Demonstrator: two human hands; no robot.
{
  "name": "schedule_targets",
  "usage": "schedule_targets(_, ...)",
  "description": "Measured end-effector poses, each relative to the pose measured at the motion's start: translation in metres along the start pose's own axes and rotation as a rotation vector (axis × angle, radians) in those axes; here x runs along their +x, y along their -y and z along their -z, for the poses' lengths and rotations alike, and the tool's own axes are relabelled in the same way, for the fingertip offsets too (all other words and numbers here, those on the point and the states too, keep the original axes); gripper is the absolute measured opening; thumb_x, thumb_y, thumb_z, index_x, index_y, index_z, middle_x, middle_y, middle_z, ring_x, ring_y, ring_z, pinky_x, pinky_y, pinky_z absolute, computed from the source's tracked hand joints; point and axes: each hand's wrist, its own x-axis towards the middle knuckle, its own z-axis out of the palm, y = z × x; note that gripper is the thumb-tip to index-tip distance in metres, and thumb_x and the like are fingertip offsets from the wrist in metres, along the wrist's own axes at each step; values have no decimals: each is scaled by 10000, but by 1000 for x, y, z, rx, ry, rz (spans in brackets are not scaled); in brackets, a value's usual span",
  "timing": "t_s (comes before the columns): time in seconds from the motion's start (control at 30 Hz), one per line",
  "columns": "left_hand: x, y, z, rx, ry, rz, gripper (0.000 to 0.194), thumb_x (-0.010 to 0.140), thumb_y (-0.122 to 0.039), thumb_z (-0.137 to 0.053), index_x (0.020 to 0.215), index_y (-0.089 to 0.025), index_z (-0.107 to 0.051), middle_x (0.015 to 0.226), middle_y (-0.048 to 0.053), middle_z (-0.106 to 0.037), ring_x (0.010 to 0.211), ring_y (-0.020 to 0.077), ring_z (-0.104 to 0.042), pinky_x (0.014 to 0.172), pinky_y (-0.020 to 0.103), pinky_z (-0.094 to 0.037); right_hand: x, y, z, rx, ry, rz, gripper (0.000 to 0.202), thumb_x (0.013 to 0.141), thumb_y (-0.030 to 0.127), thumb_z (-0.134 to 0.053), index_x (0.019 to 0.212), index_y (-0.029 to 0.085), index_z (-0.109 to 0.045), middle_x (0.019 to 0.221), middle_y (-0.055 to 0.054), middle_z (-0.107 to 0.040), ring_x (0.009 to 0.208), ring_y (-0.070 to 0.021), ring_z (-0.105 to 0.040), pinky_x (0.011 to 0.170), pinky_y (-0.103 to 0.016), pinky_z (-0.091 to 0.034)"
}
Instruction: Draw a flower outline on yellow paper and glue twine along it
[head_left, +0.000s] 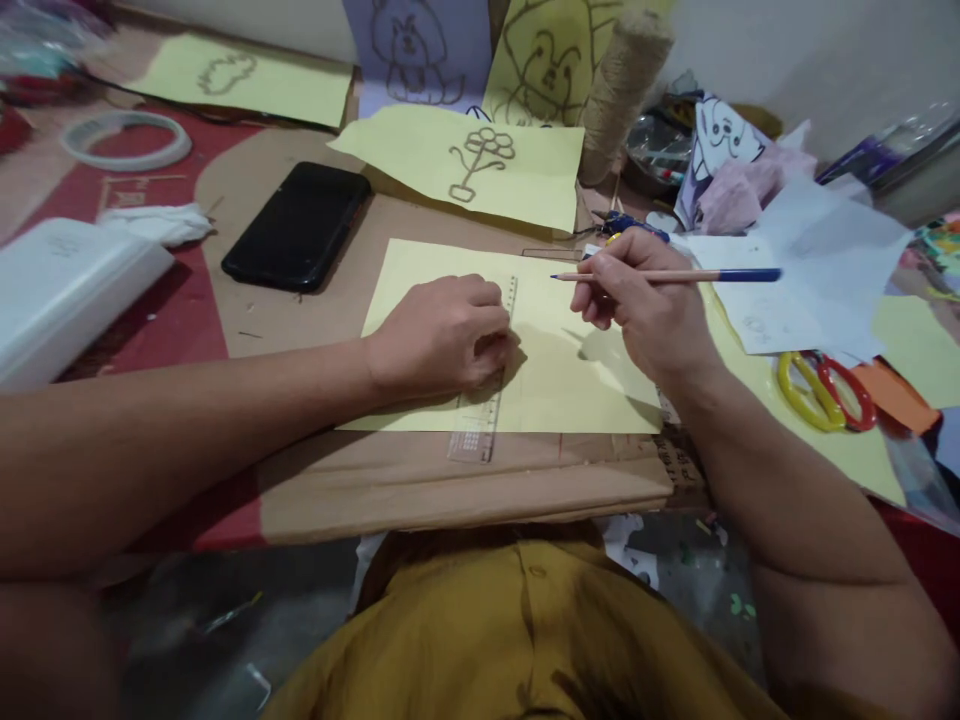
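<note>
My left hand (450,330) rests with curled fingers on a clear plastic ruler (474,440), pressing it onto a sheet of yellow paper (405,275). The ruler stands nearly upright in view, and its lower end juts past the paper's near edge. Between the thumb and fingers of my right hand (652,300) is a blue coloured pencil (690,275). Its blue tip points left and hovers over the paper's upper part, apart from the ruler. The hand casts a shadow on the sheet.
A black phone (298,225) lies left of the paper. Behind stand a yellow sheet with a flower outline (525,190) and a twine roll (626,90). Red-and-yellow-handled scissors (825,392) lie at right; a tape roll (126,140) is at far left. The cardboard edge (465,500) is nearest me.
</note>
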Motion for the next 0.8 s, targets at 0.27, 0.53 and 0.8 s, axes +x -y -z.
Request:
schedule_targets(0.27, -4, -1, 5, 33, -33, -36, 463, 1098, -362, -573, 665, -228, -666, 694, 50, -696, 722, 204, -632, 607, 326, -397, 4, -18, -12, -32, 10, -137, 268, 1081, 404, -737, 897, 245, -623, 808, 9, -730, 669, -112, -601, 601, -239, -481)
schedule_targets(0.53, -2, 4, 2, 4, -106, 1, 279, 1069, -286, -622, 864, -184, -782, 917, 101, -759, 876, 229, -683, 743, 334, -511, 1, -29, -21, 107, 5, -200, 209, 1047, 365, -728, 909, 240, -633, 791, 16, -721, 632, -97, -577, 556, -219, -445)
schedule_targets(0.8, 4, 6, 0, -18, 11, 63, 219, 1090, -255, -641, 1063, -146, -829, 1090, 147, -764, 1054, 287, -668, 995, 436, -573, 1, -32, -21, 105, 11, -220, 210, 1041, 380, -734, 935, 231, -631, 780, 25, -720, 616, -88, -589, 569, -218, -451)
